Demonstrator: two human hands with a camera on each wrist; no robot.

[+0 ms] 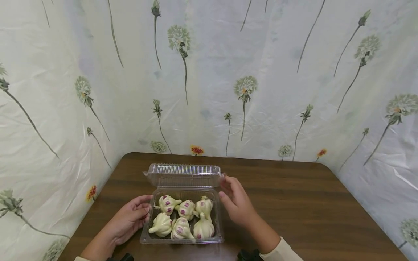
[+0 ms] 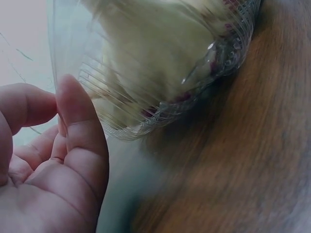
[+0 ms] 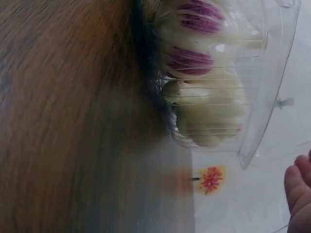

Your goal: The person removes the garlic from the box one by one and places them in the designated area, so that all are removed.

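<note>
A clear plastic clamshell container rests on the table with its ribbed lid raised at the back. Several white garlic bulbs with purple patches fill the base in two rows. My left hand pinches the left rim between thumb and fingers; the left wrist view has this thumb against the clear edge. At the right end of the lid is my right hand, its fingers extended beside the lid's corner and the thumb apart from them. Only some fingertips enter the right wrist view.
The dark brown wooden table extends to the right of the container and behind it. A pale curtain printed with dandelions hangs around the back and both sides. Black straps show at the wrists along the bottom edge.
</note>
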